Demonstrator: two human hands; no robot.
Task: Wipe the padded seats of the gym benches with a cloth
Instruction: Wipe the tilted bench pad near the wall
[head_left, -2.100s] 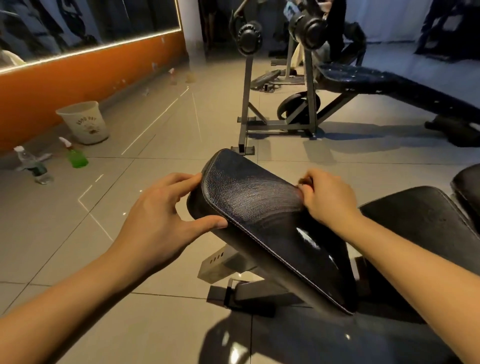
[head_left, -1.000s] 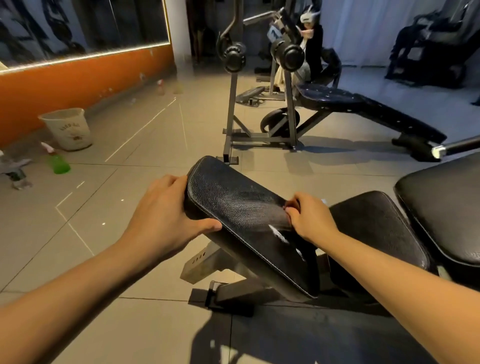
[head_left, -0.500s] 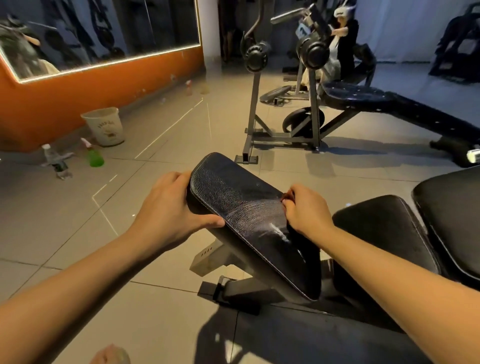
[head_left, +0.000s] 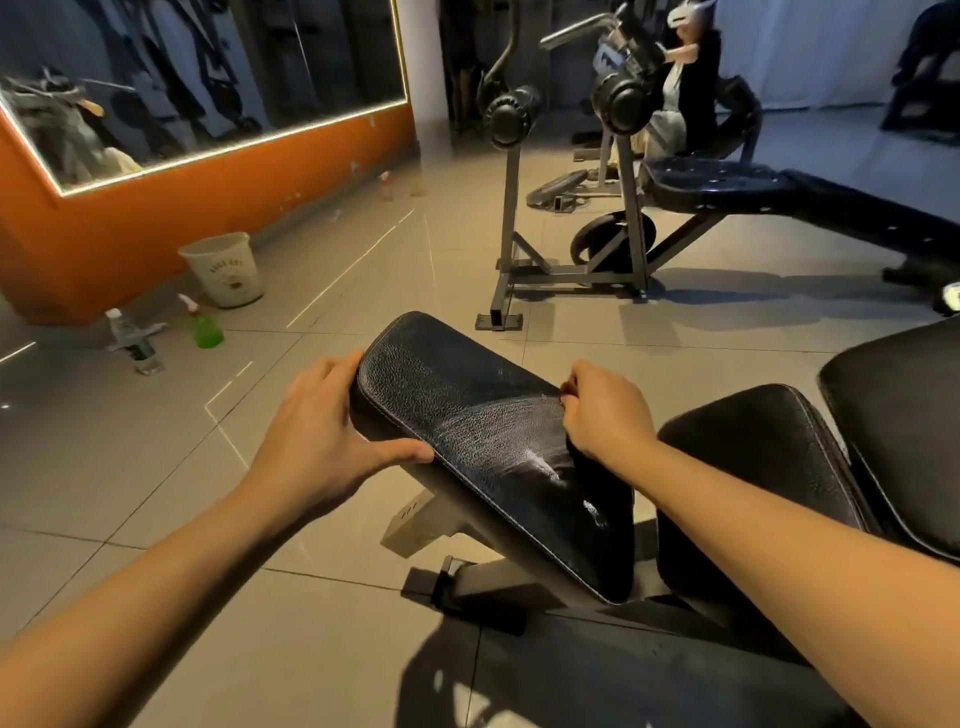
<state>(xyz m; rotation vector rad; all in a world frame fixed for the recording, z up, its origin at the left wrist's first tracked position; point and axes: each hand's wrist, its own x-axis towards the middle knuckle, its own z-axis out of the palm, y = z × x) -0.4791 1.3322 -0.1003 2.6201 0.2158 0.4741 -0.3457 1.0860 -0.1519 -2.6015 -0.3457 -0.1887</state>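
At centre frame, the tilted black seat is held from both sides. The left hand clasps its upper-left end, thumb lying on the top face by the near seam and fingers wrapped over the far side, a fairly wide grip filled by the pad's thickness. The right hand sits at the seat's right edge in a tight, narrow grip, knuckles up, fingers bunched on a dark cloth that shows only as a fold under the wrist. A pale damp streak fans over the leather just left of that fist. Upper left, a bucket and a green spray bottle stand on the floor by the orange wall. Compared with half a second ago, both grips are unchanged and the fist is at the same spot on the edge.
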